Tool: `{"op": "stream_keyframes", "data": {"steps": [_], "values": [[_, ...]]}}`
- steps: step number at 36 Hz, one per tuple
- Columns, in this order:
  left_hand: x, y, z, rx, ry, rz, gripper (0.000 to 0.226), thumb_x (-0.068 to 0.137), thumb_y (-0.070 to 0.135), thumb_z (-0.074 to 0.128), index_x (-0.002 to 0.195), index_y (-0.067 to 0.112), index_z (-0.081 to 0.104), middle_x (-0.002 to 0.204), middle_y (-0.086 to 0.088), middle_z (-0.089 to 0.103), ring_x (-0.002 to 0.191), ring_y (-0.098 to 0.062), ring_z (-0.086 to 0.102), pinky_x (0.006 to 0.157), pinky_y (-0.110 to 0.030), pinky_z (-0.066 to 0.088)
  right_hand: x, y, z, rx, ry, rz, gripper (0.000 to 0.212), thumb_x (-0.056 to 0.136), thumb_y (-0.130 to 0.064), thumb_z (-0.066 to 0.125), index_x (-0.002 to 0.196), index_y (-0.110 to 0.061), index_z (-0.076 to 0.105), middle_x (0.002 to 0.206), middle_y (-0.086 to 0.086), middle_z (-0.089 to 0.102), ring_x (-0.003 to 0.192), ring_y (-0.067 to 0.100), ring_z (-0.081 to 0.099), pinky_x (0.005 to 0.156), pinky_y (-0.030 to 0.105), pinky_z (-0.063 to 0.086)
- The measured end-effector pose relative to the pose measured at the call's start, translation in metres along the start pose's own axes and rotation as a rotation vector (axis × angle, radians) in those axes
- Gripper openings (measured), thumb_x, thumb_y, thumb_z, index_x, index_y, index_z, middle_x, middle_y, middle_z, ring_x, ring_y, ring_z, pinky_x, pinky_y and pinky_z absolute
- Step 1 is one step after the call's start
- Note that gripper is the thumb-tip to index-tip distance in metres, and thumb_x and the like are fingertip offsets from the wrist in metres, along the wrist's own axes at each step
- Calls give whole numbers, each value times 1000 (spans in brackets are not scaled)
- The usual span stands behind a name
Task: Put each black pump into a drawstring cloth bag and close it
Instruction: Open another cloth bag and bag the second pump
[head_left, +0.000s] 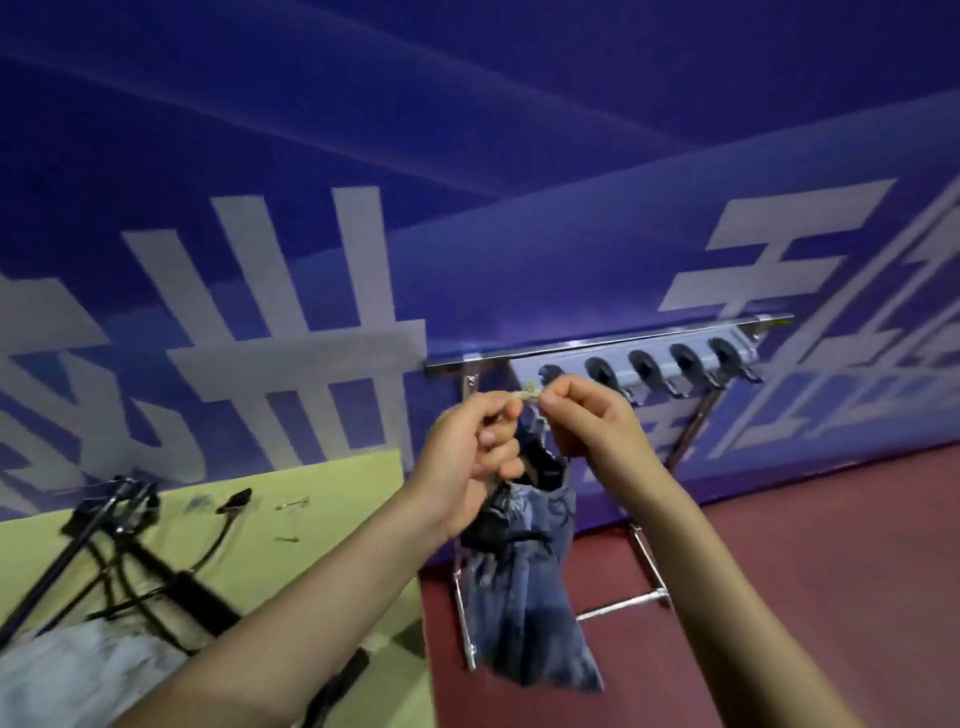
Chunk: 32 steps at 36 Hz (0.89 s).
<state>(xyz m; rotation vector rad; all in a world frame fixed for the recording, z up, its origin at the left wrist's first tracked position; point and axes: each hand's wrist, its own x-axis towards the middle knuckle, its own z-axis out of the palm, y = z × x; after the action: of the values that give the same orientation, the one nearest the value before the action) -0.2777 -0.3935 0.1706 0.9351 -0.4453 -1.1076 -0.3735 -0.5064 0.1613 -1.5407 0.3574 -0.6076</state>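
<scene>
Both hands, left hand (470, 457) and right hand (587, 415), pinch the pale drawstring cord (527, 393); the soft blue patterned cloth bag (524, 587) hangs limp, probably bottom-heavy.

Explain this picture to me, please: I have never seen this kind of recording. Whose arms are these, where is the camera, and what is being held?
The one picture comes from a wide-angle camera worn on a person's head, looking forward and down, so the two bare arms are the wearer's own. There is no robot. The left hand and right hand are raised together and pinch a pale drawstring between their fingers. A patterned blue cloth bag hangs from it in the air. Its mouth is gathered, with something dark at the top. To the left, a yellow-green table carries black pumps, blurred. Behind stand a blue banner wall and a metal rack.
</scene>
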Motion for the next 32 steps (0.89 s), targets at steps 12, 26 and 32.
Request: {"op": "stream_keyframes", "data": {"steps": [12,26,32], "values": [[99,-89,46,158,34,-164,26,100,11,37,78,9,50,55,3,33,40,-9,29,53,-23,41,15,53,-134,-126,79,156,17,95,-10,58,80,-3,53,49,-12,36,45,5,30,46,16,29],[191,-139,25,291,369,-288,30,98,5,41,70,7,51,43,3,41,39,-9,38,51,-21,40,65,145,-164,-197,165,321,20,94,-12,58,75,-9,54,55,-7,47,49,2,41,51,15,34],[218,-145,13,372,487,-350,31,99,3,40,70,7,51,62,-5,44,56,-14,45,43,-15,41,90,168,-160,-227,196,382,24,93,-11,58,70,-12,52,56,-6,48,46,-2,44,48,12,34]]}}
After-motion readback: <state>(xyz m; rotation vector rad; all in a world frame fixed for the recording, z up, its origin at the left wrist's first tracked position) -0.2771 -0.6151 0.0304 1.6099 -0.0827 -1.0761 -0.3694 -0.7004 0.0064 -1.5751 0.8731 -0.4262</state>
